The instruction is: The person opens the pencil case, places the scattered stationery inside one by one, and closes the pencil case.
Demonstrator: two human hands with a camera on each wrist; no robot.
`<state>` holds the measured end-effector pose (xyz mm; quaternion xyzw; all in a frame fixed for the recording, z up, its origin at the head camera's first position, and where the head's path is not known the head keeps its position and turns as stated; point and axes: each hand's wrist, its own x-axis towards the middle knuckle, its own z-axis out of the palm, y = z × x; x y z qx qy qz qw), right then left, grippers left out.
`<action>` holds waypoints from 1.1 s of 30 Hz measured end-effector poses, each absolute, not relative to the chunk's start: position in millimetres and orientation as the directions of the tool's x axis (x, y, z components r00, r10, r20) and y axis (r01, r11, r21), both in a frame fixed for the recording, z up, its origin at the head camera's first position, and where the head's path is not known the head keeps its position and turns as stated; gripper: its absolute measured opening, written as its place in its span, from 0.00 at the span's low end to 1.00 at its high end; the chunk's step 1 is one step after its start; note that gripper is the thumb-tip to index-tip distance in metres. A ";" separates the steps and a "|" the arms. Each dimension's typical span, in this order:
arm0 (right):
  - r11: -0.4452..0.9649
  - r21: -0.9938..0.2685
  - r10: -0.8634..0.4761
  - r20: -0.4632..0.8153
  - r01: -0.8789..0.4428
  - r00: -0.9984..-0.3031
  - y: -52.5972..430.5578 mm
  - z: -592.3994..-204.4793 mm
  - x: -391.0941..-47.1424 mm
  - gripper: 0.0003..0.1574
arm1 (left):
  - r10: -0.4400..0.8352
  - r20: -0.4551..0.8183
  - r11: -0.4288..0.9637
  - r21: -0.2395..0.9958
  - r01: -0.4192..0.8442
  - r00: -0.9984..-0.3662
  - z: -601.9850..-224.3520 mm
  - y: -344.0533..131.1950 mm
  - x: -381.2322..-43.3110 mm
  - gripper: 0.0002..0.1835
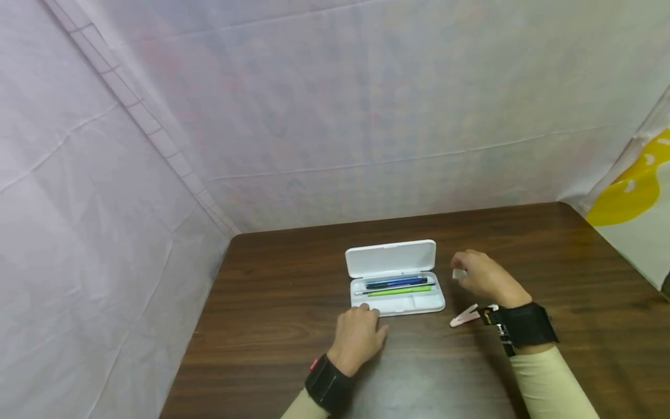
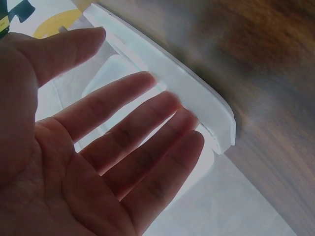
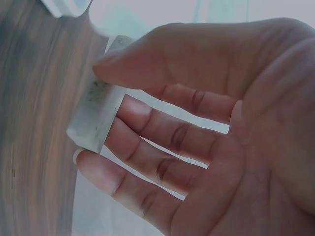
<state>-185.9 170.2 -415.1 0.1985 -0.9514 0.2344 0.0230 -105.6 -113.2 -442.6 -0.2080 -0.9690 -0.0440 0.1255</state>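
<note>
A white pencil case (image 1: 389,307) lies with its lid (image 1: 391,259) raised on the table. Inside its tray are a blue pen (image 1: 400,283), a green pen (image 1: 400,290) and other slim writing tools. My left hand (image 1: 357,337) rests at the front left edge of the case, its nearly straight fingertips against the front wall (image 2: 172,69). To the right of the case, my right hand (image 1: 484,277) pinches a smudged white eraser (image 3: 96,110) between thumb and fingers, above the table. A pale pink clip-like thing (image 1: 464,315) lies near the right wrist.
The brown wooden table (image 1: 282,279) has its back edge against a white cloth wall (image 1: 335,116). Another cloth wall (image 1: 104,262) stands on the left. At the right is a white surface with a yellow pattern (image 1: 628,198).
</note>
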 end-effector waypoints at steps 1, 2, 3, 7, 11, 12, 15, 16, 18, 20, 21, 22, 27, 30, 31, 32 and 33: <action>0.808 -0.442 -0.368 0.139 -0.390 -0.919 168.3 -415.5 -186.3 0.13 | 0.392 0.261 0.910 0.034 0.414 -0.882 -442.8 -112.8 -105.6 0.17; 0.803 -0.448 -0.372 0.138 -0.393 -0.918 166.6 -415.7 -186.4 0.13 | 0.394 0.262 0.909 0.034 0.416 -0.881 -442.9 -112.5 -105.5 0.17; 0.800 -0.450 -0.377 0.138 -0.397 -0.916 164.8 -416.1 -186.6 0.12 | 0.393 0.261 0.909 0.034 0.416 -0.881 -443.2 -112.2 -105.5 0.17; 0.800 -0.471 -0.378 0.085 -0.371 -0.922 157.3 -418.9 -187.2 0.12 | 0.393 0.259 0.909 0.038 0.416 -0.882 -444.0 -111.8 -105.4 0.17; 0.803 -0.464 -0.390 0.065 -0.374 -0.918 148.8 -421.7 -188.1 0.13 | 0.389 0.263 0.910 0.035 0.412 -0.883 -443.9 -112.4 -105.3 0.17; 0.799 -0.461 -0.400 0.070 -0.385 -0.914 146.8 -422.3 -188.4 0.13 | 0.390 0.265 0.911 0.032 0.412 -0.882 -443.8 -112.5 -105.3 0.17; 0.790 -0.449 -0.428 0.084 -0.418 -0.900 141.5 -423.5 -188.6 0.15 | 0.393 0.266 0.910 0.023 0.414 -0.880 -443.7 -112.6 -105.6 0.17; 0.785 -0.449 -0.437 0.087 -0.426 -0.895 140.1 -423.8 -188.5 0.15 | 0.394 0.264 0.910 0.022 0.414 -0.880 -443.7 -112.6 -105.8 0.17; 0.777 -0.449 -0.450 0.096 -0.442 -0.888 137.4 -424.7 -188.0 0.16 | 0.395 0.262 0.910 0.019 0.413 -0.881 -443.8 -112.6 -106.0 0.18; 0.770 -0.450 -0.462 0.097 -0.453 -0.882 135.0 -425.2 -187.5 0.16 | 0.394 0.260 0.911 0.019 0.412 -0.882 -443.7 -112.5 -106.2 0.18; 0.767 -0.450 -0.467 0.099 -0.458 -0.879 133.8 -425.5 -187.3 0.16 | 0.393 0.260 0.911 0.020 0.412 -0.882 -443.7 -112.5 -106.2 0.18; 0.762 -0.452 -0.473 0.101 -0.464 -0.875 132.4 -426.0 -187.3 0.16 | 0.393 0.261 0.911 0.021 0.412 -0.882 -443.6 -112.5 -106.1 0.18; 0.732 -0.449 -0.511 0.135 -0.512 -0.849 125.8 -430.7 -186.6 0.12 | 0.392 0.268 0.910 0.025 0.413 -0.880 -443.2 -112.5 -105.5 0.17; 0.717 -0.433 -0.536 0.158 -0.546 -0.829 122.1 -433.2 -185.6 0.09 | 0.392 0.270 0.911 0.023 0.413 -0.880 -443.0 -112.4 -105.5 0.17; 0.714 -0.428 -0.543 0.160 -0.554 -0.824 121.1 -433.7 -185.1 0.09 | 0.392 0.270 0.911 0.022 0.413 -0.879 -443.0 -112.4 -105.4 0.17; 0.717 -0.424 -0.544 0.156 -0.554 -0.824 120.0 -434.3 -184.6 0.09 | 0.392 0.269 0.911 0.020 0.412 -0.880 -443.1 -112.3 -105.4 0.17; 0.718 -0.420 -0.547 0.153 -0.556 -0.823 119.0 -434.5 -184.1 0.10 | 0.392 0.269 0.911 0.019 0.412 -0.880 -443.1 -112.3 -105.4 0.17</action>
